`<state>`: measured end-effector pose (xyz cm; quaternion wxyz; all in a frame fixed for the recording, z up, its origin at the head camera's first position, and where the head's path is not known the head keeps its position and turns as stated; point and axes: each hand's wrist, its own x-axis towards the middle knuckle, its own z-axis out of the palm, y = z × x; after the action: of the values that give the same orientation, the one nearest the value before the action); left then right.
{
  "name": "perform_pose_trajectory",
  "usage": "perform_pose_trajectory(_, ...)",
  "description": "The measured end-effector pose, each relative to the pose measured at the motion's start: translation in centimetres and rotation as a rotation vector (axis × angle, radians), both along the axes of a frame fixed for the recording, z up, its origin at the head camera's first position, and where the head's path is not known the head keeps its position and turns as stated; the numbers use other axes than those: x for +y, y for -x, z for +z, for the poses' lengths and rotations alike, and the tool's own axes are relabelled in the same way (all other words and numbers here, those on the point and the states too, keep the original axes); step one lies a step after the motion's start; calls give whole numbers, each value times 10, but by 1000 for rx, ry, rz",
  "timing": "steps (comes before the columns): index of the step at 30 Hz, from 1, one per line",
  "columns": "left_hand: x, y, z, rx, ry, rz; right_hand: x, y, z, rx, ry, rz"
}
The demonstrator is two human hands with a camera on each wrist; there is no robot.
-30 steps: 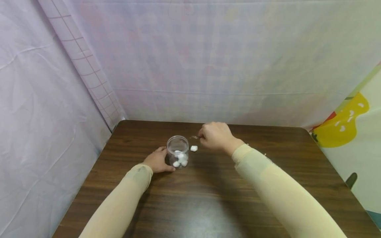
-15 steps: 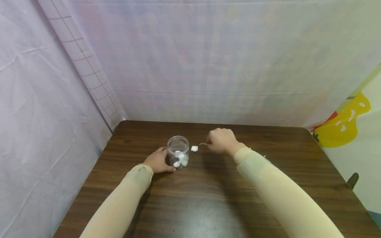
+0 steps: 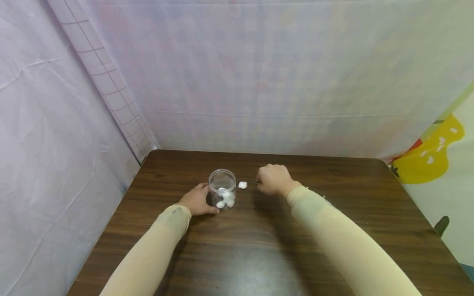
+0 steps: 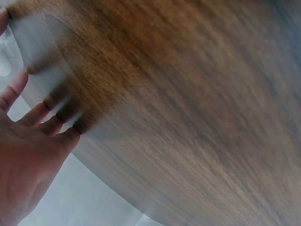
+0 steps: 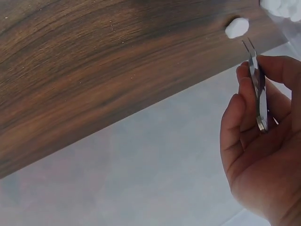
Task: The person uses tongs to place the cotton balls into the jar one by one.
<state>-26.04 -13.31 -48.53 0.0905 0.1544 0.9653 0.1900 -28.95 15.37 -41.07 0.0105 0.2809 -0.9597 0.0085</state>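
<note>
A clear round jar (image 3: 222, 181) stands upright on the brown table, several white cotton balls (image 3: 226, 197) inside it. My left hand (image 3: 195, 200) holds the jar's left side low down, thumb in front and fingers behind; the left wrist view has this hand (image 4: 30, 150) with its other fingers spread. Just right of the jar lies one cotton ball (image 3: 242, 185), also seen in the right wrist view as a white cotton ball (image 5: 237, 28). Metal tweezers (image 5: 258, 89) are pinched in my right hand (image 3: 274, 179), their two tips apart and pointing at that ball without touching it.
The wood-grain table (image 3: 229, 255) ends at a back edge not far behind the jar. A pale checked curtain (image 3: 259, 82) hangs behind it, and a white sheet (image 3: 48, 144) hangs along the left. A yellow printed shape (image 3: 422, 164) shows at the right.
My right hand with the tweezers has moved right and toward me, lowering beside the loose cotton ball, tips now level with it. The left hand and jar have stayed put.
</note>
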Motion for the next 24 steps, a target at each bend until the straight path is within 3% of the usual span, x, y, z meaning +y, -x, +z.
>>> perform_pose_trajectory(24, -1, 1, -5, 15, 0, 2, -14, 8, -17, 22, -27, -46)
